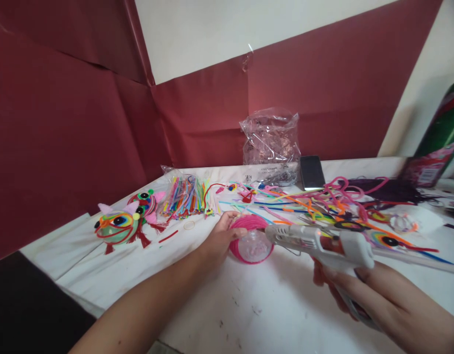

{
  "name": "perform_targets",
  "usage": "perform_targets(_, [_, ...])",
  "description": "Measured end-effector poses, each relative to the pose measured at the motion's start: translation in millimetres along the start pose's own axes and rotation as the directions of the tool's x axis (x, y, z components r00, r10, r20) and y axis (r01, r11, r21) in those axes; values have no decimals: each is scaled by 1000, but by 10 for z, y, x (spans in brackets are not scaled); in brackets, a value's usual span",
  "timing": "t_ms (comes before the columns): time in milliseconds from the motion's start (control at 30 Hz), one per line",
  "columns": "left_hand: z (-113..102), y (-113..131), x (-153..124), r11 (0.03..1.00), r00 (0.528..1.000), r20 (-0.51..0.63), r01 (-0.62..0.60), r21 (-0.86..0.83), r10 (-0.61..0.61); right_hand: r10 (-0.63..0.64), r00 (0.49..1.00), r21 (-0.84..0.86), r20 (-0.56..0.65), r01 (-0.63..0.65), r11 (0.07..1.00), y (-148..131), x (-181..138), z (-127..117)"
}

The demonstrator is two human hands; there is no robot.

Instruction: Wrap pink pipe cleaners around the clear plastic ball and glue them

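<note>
My left hand (227, 233) grips a clear round ball (253, 247) partly wrapped in bright pink pipe cleaner, holding it just above or on the white table; I cannot tell which. The thumb lies across the pink windings, and the other fingers are partly hidden behind the ball. In my right hand (345, 287) is a white hot glue gun (315, 241), with fingers wrapped round its handle. Its nozzle points left and meets or nearly meets the upper right of the pink windings. The wire stand of the gun hangs beneath its barrel.
Two decorated ball figures (116, 227) with tassels stand at the left. Behind lie a bag of colourful pipe cleaners (184, 196), a clear plastic bag (271, 140) and a dark box (311, 172). Loose pipe cleaners (345, 196) and black-handled scissors (348, 225) are at the right.
</note>
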State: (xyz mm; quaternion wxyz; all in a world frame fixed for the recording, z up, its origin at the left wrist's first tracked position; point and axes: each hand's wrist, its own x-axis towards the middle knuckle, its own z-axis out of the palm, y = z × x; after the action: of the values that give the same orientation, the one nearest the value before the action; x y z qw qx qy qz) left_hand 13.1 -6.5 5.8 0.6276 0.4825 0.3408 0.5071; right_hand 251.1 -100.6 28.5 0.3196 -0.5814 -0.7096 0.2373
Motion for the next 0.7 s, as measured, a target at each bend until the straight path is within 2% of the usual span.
perform_targets(300, [-22,-20,10,1000,1000,2,-14,12,14,-45,999,-16,2,45,999,31,-24,9])
perform_targets(700, [8,-6,23,1000,1000,-15,-1,20,1,-40,999,-70,37,42,997,-37,-9,-16])
